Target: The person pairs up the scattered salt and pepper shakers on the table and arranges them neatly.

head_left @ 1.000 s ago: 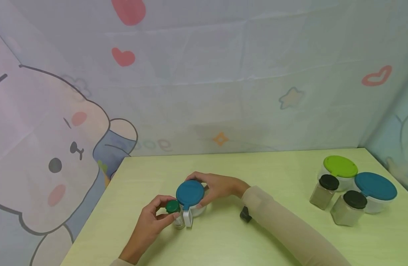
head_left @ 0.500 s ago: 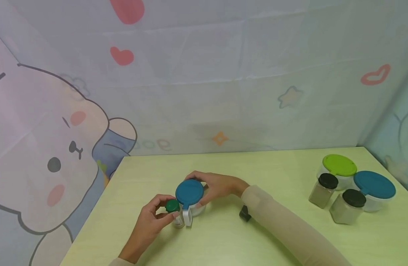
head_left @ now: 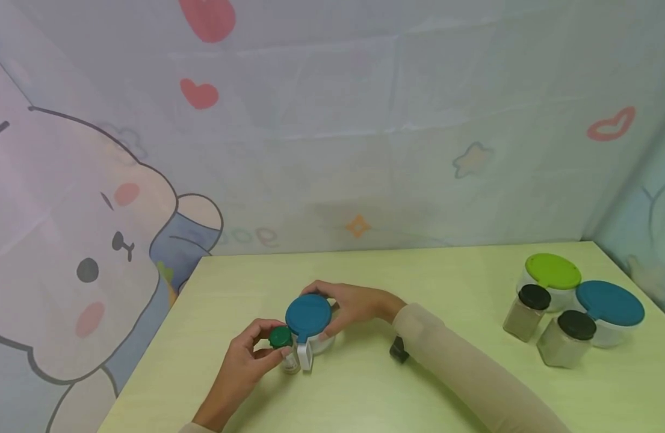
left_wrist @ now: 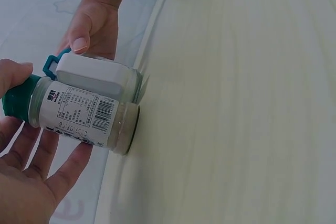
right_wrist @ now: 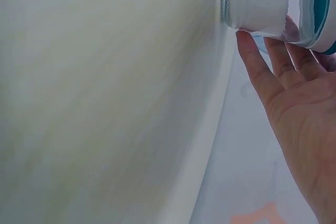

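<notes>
Left of the table's middle, my left hand (head_left: pixel 244 356) grips a small seasoning bottle (head_left: pixel 281 338) with a green cap. In the left wrist view its white label (left_wrist: pixel 79 113) with print and a barcode faces the camera, thumb at the cap and fingers along the side. Right beside it stands a clear jar (head_left: pixel 320 343) with a blue lid (head_left: pixel 309 314) and a white handle (head_left: pixel 305 356). My right hand (head_left: pixel 356 305) holds this jar from its right and far side. White contents (right_wrist: pixel 260 1) show through the jar wall in the right wrist view.
At the table's right stand two black-lidded jars (head_left: pixel 527 314) (head_left: pixel 564 343), a green-lidded container (head_left: pixel 553 272) and a blue-lidded container (head_left: pixel 609 304). A black object (head_left: pixel 399 350) shows beside the right sleeve (head_left: pixel 462 361). A printed cloth (head_left: pixel 419 150) hangs behind the table.
</notes>
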`<act>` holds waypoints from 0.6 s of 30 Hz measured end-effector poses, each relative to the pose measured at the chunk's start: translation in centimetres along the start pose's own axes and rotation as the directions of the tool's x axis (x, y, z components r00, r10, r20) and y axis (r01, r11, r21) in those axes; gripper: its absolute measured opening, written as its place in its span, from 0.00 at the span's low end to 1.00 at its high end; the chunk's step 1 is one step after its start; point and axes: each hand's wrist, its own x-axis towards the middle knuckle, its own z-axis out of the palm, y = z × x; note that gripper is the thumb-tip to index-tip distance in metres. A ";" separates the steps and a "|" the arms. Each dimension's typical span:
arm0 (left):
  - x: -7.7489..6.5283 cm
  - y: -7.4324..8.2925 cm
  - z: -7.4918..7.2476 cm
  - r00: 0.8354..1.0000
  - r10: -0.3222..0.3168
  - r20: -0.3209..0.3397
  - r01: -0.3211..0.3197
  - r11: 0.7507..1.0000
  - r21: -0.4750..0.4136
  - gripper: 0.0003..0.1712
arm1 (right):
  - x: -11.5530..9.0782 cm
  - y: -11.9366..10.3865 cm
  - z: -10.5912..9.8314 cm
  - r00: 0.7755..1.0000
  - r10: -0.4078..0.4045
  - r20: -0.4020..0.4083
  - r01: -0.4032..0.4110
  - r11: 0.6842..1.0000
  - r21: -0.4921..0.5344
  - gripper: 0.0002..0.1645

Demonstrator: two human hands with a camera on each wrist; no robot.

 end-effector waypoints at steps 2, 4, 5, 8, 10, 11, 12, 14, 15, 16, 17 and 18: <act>0.0 0.0 0.0 1.000 -0.002 -0.001 0.002 1.000 -0.005 0.22 | 0.0 0.0 0.1 1.000 0.002 -0.001 -0.002 1.000 0.000 0.47; -0.1 0.0 0.1 1.000 -0.002 -0.002 0.002 1.000 -0.006 0.23 | -0.1 -0.1 0.1 1.000 0.003 -0.001 -0.003 1.000 -0.002 0.47; -0.1 0.0 0.1 1.000 -0.002 -0.002 0.002 1.000 -0.007 0.23 | -0.1 -0.1 0.1 1.000 0.002 -0.002 -0.002 1.000 -0.007 0.47; -0.1 -0.1 0.1 1.000 -0.003 -0.002 0.003 1.000 -0.011 0.23 | -0.1 -0.1 0.1 1.000 0.002 -0.005 -0.002 1.000 -0.010 0.47; -0.1 -0.1 0.1 1.000 -0.003 -0.002 0.003 1.000 -0.013 0.23 | -0.1 -0.2 0.0 1.000 0.004 -0.009 -0.004 1.000 -0.017 0.47; -0.1 -0.1 0.1 1.000 -0.003 -0.001 0.003 1.000 -0.014 0.23 | -0.1 -0.1 0.0 1.000 0.006 -0.011 -0.006 1.000 -0.021 0.47; -0.1 0.0 0.1 1.000 -0.001 0.001 0.001 1.000 -0.013 0.23 | -0.1 -0.1 0.1 1.000 0.008 -0.012 -0.008 1.000 -0.022 0.47; -0.1 0.0 0.1 1.000 0.001 0.004 -0.001 1.000 -0.014 0.23 | -0.1 -0.1 0.1 1.000 0.010 -0.013 -0.011 1.000 -0.026 0.47; -0.1 0.0 0.1 1.000 0.001 0.007 -0.001 1.000 -0.015 0.23 | -0.1 -0.1 0.1 1.000 0.011 -0.012 -0.011 1.000 -0.026 0.47; -0.1 0.0 0.1 1.000 0.001 0.009 -0.001 1.000 -0.014 0.23 | -0.1 -0.1 0.1 1.000 0.011 -0.012 -0.011 1.000 -0.024 0.47; -0.1 0.1 0.0 1.000 0.004 0.011 -0.003 1.000 -0.013 0.23 | -0.1 0.0 0.1 1.000 0.010 -0.010 -0.011 1.000 -0.023 0.47; -0.1 0.1 0.0 1.000 0.004 0.013 -0.004 1.000 -0.012 0.23 | -0.1 0.0 0.1 1.000 0.009 -0.010 -0.010 1.000 -0.024 0.47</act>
